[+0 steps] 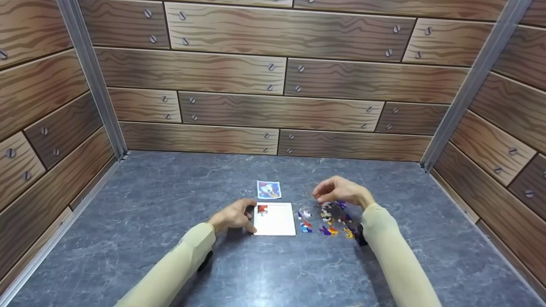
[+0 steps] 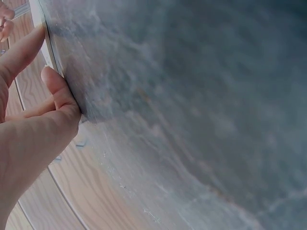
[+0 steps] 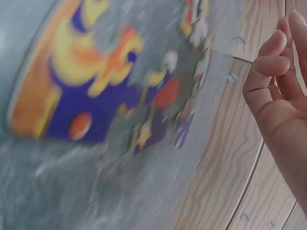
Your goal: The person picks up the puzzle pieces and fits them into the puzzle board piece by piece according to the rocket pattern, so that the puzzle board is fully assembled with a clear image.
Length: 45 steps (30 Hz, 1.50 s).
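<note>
Along the left edge of a white square puzzle board [image 1: 275, 221] rests my left hand [image 1: 233, 214], its thumb and a finger spread apart at the board's side. The left wrist view shows the same hand [image 2: 45, 100] with fingertips right at the thin edge. A red puzzle piece [image 1: 262, 209] lies in the board's upper left corner. My right hand [image 1: 341, 190] is over the far side of the loose puzzle pieces [image 1: 327, 230], fingers bent towards the thumb. In the right wrist view its fingers [image 3: 273, 67] are curled; I cannot tell whether they pinch a piece.
Behind the board lies a small picture card [image 1: 268, 190] with a white figure on blue. Two pieces, one mostly white [image 1: 304, 214] and one red and blue [image 1: 306, 227], sit just right of the board. Wood-patterned walls [image 1: 281, 111] surround the grey marbled table [image 1: 192, 170].
</note>
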Tool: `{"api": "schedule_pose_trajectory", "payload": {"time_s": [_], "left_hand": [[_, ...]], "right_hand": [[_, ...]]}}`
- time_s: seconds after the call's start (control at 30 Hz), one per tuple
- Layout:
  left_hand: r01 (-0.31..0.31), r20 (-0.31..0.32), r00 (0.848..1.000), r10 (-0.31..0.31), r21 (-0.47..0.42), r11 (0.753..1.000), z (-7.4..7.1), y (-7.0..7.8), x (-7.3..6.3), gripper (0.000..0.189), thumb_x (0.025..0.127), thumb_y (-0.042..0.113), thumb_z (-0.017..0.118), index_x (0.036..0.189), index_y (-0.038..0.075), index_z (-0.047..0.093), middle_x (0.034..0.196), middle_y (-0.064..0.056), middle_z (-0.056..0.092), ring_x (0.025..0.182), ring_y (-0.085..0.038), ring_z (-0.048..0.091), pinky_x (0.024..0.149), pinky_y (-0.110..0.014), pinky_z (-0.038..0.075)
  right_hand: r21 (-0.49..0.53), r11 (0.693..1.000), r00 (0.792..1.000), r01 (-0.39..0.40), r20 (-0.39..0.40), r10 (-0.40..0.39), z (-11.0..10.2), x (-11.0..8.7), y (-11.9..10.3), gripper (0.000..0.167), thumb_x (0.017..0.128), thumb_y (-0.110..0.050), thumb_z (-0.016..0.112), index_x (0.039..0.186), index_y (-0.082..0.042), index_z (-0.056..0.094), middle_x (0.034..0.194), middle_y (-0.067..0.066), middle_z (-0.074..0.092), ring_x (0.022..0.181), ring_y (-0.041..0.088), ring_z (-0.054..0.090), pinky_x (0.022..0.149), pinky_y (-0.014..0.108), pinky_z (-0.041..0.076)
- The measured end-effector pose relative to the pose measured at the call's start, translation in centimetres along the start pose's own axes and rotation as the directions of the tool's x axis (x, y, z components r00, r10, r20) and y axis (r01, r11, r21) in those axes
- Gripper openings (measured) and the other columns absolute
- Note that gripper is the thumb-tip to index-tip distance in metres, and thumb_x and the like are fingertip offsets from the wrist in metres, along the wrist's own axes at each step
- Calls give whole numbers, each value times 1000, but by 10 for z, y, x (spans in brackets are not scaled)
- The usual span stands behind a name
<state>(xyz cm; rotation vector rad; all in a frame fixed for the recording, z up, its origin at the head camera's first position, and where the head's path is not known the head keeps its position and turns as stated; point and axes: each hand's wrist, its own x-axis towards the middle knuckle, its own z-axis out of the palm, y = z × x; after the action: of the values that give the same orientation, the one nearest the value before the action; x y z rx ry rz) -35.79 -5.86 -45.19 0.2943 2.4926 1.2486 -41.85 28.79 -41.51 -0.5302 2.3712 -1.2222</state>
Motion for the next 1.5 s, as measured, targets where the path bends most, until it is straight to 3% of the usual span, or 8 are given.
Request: {"api": "schedule_pose_trajectory", "payload": {"time_s": [0.2, 0.3, 0.4, 0.53, 0.67, 0.83, 1.33, 1.5], "left_hand": [[5, 0, 1000, -5, 0, 1000, 0, -2, 0, 82, 67, -5, 85, 140, 4, 49, 116, -7, 55, 94, -19, 49, 81, -30, 43], [18, 2, 1000, -18, -4, 1000, -1, -2, 0, 81, 68, -4, 84, 140, 5, 49, 114, -7, 54, 93, -19, 49, 79, -30, 42], [-10, 9, 1000, 9, 20, 1000, -1, -1, 1, 81, 68, -4, 84, 141, 3, 48, 110, -7, 55, 93, -19, 49, 81, -30, 42], [-22, 7, 1000, 21, 43, 999, 0, -1, 0, 80, 69, -3, 84, 140, 3, 48, 109, -6, 55, 93, -18, 50, 83, -30, 42], [5, 4, 1000, -5, 6, 1000, 1, -1, -1, 81, 68, -4, 84, 140, 4, 49, 111, -6, 55, 94, -18, 49, 81, -30, 43], [-3, -8, 1000, 3, -7, 1000, 1, -1, -1, 82, 66, -6, 84, 140, 4, 49, 109, -7, 56, 94, -18, 50, 83, -30, 44], [7, -17, 1000, -7, 15, 1000, -2, -1, -1, 83, 66, -4, 85, 140, 6, 49, 104, -7, 56, 92, -18, 50, 80, -30, 43], [-11, -11, 1000, 11, 6, 1000, -1, -2, -1, 82, 66, -5, 85, 140, 3, 49, 111, -8, 56, 93, -19, 50, 82, -30, 44]], "right_hand": [[-63, 998, 999, -28, -29, 26, -5, -1, 12, 33, 84, 1, 72, 115, 9, 65, 112, 23, 68, 84, 9, 62, 80, 30, 54], [-96, 995, 999, -19, -39, 15, -8, 0, 16, 32, 82, 3, 73, 113, 9, 67, 110, 22, 69, 87, 10, 64, 77, 25, 54], [-118, 993, 999, -5, -47, 0, -10, 1, 20, 31, 81, 5, 73, 111, 9, 67, 110, 23, 70, 92, 15, 67, 76, 22, 54], [-149, 989, 999, 6, -46, -13, -11, 2, 24, 30, 80, 7, 73, 109, 10, 68, 110, 23, 70, 97, 20, 67, 77, 21, 53], [-195, 980, 999, -32, -35, 26, -10, 2, 25, 31, 80, 4, 74, 110, 5, 70, 110, 18, 71, 95, 16, 64, 75, 20, 52], [-237, 970, 998, -62, -32, 56, -10, 2, 23, 34, 78, 2, 77, 111, 1, 71, 108, 14, 71, 93, 18, 60, 73, 20, 49], [-305, 952, 1000, 21, -11, -25, -10, 6, 23, 35, 75, 7, 76, 110, 2, 71, 105, 17, 70, 95, 22, 63, 81, 26, 50], [-314, 949, 999, 29, -9, -33, -7, 5, 23, 38, 74, 9, 74, 111, 2, 70, 105, 18, 69, 97, 26, 62, 85, 30, 52]]}}
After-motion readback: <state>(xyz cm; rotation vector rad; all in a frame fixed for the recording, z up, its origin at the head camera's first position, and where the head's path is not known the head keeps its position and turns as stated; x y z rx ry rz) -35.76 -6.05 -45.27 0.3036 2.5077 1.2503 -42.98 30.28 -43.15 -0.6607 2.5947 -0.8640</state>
